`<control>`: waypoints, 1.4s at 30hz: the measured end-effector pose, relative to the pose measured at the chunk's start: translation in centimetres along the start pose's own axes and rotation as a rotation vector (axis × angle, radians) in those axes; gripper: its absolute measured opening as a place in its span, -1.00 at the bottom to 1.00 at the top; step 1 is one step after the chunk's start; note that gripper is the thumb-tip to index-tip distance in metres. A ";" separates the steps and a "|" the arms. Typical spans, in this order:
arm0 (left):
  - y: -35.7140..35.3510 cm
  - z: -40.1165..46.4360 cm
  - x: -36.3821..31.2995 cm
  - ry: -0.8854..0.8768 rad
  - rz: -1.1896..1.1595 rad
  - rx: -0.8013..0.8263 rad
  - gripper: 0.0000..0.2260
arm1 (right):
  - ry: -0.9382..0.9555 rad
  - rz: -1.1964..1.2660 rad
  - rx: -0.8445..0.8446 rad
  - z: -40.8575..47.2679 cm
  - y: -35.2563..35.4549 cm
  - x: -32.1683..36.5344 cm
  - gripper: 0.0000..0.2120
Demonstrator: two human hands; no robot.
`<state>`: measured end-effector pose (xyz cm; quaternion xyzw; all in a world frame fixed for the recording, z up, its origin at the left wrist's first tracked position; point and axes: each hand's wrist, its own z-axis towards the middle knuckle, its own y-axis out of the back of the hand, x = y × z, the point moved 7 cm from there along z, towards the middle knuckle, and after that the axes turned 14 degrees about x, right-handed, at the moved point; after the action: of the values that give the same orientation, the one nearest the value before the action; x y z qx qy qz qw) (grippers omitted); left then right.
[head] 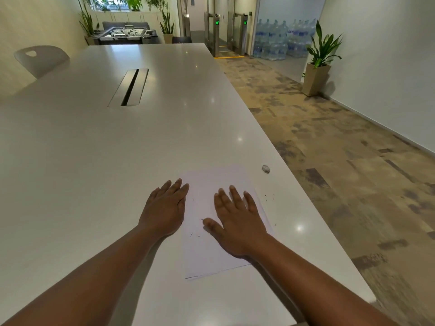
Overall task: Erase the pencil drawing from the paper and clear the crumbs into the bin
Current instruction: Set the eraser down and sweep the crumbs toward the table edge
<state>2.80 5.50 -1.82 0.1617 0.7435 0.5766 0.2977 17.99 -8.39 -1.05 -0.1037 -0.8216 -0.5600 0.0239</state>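
A white sheet of paper (209, 182) lies near the right edge of the long white table (94, 149). My right hand (237, 222) rests flat on the paper, fingers spread, holding nothing. My left hand (164, 208) lies flat at the sheet's left edge, mostly on the table, fingertips touching the paper. Dark eraser crumbs (196, 234) are scattered on the paper between my hands, and more crumbs (268, 197) lie on the table to the right of the sheet. A small grey eraser (265, 168) sits on the table beyond the paper's far right corner. No bin is in view.
The table's right edge runs close past the paper, with patterned carpet floor (329, 161) beyond. A cable slot (129, 87) sits in the table's middle. A white chair (40, 60) stands at far left, a potted plant (317, 71) by the right wall.
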 end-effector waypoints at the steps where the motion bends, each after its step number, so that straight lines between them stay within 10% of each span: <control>1: 0.0 0.0 0.0 0.000 -0.001 -0.003 -0.46 | -0.007 -0.005 0.018 0.1 -0.3 -0.1 -0.11; 11: 0.1 -0.1 0.0 0.004 -0.025 -0.008 -0.55 | -0.318 -0.034 -0.010 -1.9 1.4 -8.7 -0.06; 21: 0.4 -0.2 0.2 -0.049 -0.054 0.042 -0.36 | 0.178 0.167 -0.017 3.6 1.9 8.0 -0.39; 35: -0.1 0.3 0.4 -0.024 -0.052 -0.036 -0.57 | -0.176 0.116 0.057 0.7 0.5 -3.1 -0.10; 42: 0.0 0.6 0.6 -0.037 -0.066 -0.032 -0.56 | 0.137 0.118 0.027 1.3 -0.1 6.9 -0.32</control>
<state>2.68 6.28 -2.07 0.1430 0.7336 0.5751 0.3326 11.28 -6.23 -0.53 -0.1129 -0.8181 -0.5521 0.1144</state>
